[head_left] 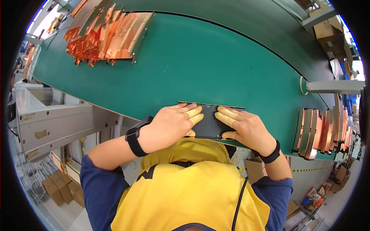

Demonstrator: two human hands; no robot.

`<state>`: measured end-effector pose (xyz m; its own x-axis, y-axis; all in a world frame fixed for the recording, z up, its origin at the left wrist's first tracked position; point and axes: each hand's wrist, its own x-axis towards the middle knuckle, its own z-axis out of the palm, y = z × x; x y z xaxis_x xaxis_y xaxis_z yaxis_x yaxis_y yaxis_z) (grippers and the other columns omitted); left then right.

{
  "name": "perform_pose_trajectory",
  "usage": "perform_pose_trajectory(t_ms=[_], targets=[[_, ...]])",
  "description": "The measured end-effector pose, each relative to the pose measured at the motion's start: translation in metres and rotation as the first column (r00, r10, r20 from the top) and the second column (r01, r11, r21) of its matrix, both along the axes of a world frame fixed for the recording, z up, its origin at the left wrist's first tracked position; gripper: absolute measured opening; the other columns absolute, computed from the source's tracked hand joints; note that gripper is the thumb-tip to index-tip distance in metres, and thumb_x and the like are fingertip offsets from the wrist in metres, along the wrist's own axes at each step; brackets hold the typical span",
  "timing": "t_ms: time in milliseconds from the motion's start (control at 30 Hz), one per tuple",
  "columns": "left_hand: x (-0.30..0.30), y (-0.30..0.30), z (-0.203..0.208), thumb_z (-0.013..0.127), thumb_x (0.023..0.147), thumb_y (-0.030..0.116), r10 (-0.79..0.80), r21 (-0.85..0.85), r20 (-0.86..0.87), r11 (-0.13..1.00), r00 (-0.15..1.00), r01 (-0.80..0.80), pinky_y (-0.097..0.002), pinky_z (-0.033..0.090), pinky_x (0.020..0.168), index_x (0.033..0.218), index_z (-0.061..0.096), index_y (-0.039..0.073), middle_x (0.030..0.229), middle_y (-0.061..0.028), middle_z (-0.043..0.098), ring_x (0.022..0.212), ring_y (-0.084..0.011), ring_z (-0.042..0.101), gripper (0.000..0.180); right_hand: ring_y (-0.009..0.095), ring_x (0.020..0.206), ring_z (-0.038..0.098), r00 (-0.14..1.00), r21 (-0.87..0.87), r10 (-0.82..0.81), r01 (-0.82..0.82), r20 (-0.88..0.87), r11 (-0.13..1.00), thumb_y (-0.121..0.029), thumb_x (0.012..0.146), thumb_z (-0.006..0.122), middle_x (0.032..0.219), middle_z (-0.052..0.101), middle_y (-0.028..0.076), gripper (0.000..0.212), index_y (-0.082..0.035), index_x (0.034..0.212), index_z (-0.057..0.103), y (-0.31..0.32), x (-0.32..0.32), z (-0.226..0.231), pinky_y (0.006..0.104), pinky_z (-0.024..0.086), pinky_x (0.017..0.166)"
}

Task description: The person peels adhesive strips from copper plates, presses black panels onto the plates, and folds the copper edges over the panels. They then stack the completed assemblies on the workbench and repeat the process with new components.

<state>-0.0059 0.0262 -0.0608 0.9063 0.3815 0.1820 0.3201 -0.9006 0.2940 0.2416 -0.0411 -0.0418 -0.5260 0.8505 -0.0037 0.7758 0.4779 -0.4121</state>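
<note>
your left hand (169, 124) and right hand (248, 126) lie open on the dark panel (208, 122); spread any pressure evenly across it

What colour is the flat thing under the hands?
The flat panel is dark grey, nearly black, seen in the head view.

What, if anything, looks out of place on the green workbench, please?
The heap of thin copper-coloured metal sheets at upper left looks untidy, its ends uneven and pieces at mixed angles. The flat dark rectangular panel shows no obvious damage, though both hands partly cover it.
</note>
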Motion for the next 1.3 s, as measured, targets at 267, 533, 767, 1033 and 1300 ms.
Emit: perform_pose_trajectory(t_ms=[267,533,767,1033,1300], targets=[[0.012,-0.007,0.001,0.07,0.074,0.033,0.046,0.012,-0.234,0.999,0.971,-0.044,-0.0333,0.05,0.093,0.113,0.066,0.01,0.123,-0.0073,0.063,0.114,-0.0214,0.06,0.046,0.025,0.106,0.062,0.996,-0.025,0.0,0.002,0.092,1.0,-0.029,0.066,0.076,0.129,0.059,0.007,0.058,-0.011,0.12,0.062,-0.002,0.01,-0.002,0.0324,0.052,0.084],[0.007,-0.003,0.012,0.073,0.071,0.031,-0.022,-0.203,-0.18,0.979,0.983,-0.016,-0.0324,0.049,0.095,0.119,0.065,0.017,0.129,-0.0024,0.059,0.119,-0.0201,0.056,0.05,0.023,0.102,0.064,0.971,0.011,-0.153,0.153,0.184,0.988,-0.032,0.069,0.074,0.13,0.059,0.003,0.058,-0.017,0.124,0.06,-0.034,0.035,0.005,0.0323,0.053,0.075],[0.027,-0.023,0.029,0.073,0.074,0.026,-0.049,-0.057,-0.066,0.997,0.997,0.046,-0.0329,0.051,0.087,0.118,0.064,0.016,0.126,-0.0036,0.061,0.111,-0.022,0.061,0.046,0.023,0.089,0.067,0.961,-0.103,-0.123,0.152,0.248,0.983,-0.039,0.075,0.072,0.12,0.064,0.003,0.05,-0.02,0.119,0.061,-0.036,0.053,0.024,0.0337,0.054,0.067],[0.03,-0.078,0.062,0.065,0.085,0.009,0.365,-0.298,0.0,0.889,0.931,-0.349,-0.0326,0.052,0.076,0.108,0.068,0.003,0.101,-0.0149,0.07,0.09,-0.0294,0.068,0.024,0.033,0.102,0.058,0.982,0.309,-0.17,0.139,0.077,0.941,-0.041,0.062,0.081,0.11,0.06,0.012,0.084,-0.013,0.133,0.046,-0.064,0.062,0.039,0.0438,0.043,0.088],[0.031,-0.093,0.067,0.063,0.088,0.005,0.573,-0.361,0.279,0.806,0.77,-0.469,-0.0286,0.051,0.078,0.115,0.065,-0.002,0.098,-0.0156,0.071,0.089,-0.0204,0.068,0.028,0.032,0.097,0.06,0.706,0.415,-0.694,0.679,-0.144,0.605,-0.029,0.059,0.082,0.107,0.063,0.015,0.075,-0.003,0.124,0.054,-0.129,0.142,0.122,0.0406,0.046,0.087]])
